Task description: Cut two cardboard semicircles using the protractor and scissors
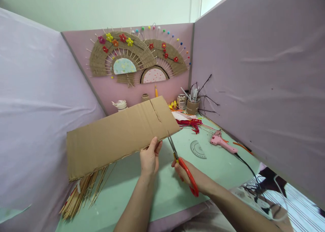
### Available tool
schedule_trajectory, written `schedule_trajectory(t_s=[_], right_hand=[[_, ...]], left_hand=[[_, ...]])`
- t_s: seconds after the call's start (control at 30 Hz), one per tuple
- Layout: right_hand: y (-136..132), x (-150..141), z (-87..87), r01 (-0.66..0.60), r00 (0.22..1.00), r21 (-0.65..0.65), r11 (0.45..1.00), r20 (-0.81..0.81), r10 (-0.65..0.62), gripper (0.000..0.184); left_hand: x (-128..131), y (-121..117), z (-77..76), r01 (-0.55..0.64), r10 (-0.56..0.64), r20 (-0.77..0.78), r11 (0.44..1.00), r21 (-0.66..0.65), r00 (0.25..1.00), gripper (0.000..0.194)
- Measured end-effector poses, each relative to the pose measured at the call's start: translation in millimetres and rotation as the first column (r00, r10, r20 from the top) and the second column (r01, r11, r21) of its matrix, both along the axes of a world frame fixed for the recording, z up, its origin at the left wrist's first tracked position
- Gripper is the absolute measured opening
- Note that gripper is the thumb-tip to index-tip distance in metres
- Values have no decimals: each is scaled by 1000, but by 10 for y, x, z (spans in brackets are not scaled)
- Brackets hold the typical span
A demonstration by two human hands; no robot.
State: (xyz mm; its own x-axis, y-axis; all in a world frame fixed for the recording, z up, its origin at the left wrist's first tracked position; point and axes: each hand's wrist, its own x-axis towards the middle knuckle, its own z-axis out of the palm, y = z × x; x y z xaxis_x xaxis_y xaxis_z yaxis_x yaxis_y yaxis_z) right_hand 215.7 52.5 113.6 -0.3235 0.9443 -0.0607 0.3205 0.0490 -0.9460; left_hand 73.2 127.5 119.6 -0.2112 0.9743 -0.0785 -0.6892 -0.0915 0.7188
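Note:
My left hand (149, 157) pinches the near edge of a long piece of brown cardboard (114, 134), thumb on top and fingers underneath. The cardboard is raised and tilted above the table, with a slit running in from its far edge near the right end. In my right hand (186, 171) is a pair of scissors (189, 176) with red handles and a bit of yellow at the pivot. Their blades point up and away, slightly parted, with the tips close to the cardboard's near edge by its right end. Whether they touch it I cannot tell.
Thin wooden sticks (81, 194) lie at the left, partly under the cardboard. On the green table (167, 198) are a clear protractor (198, 149), a pink glue gun (222, 142) with a cord and red pipe cleaners (190, 123). Twigs stand in a pot (193, 107); decorated fans (122, 49) hang behind.

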Motion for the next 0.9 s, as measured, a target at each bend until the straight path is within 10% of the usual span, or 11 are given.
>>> schedule_trajectory(t_s=[0.9], right_hand=[[216,-187,-346,342,938,-29,939,-47,-343,53]], left_hand=[[45,-55,-83,-1,7,95,998,-57,995,26]])
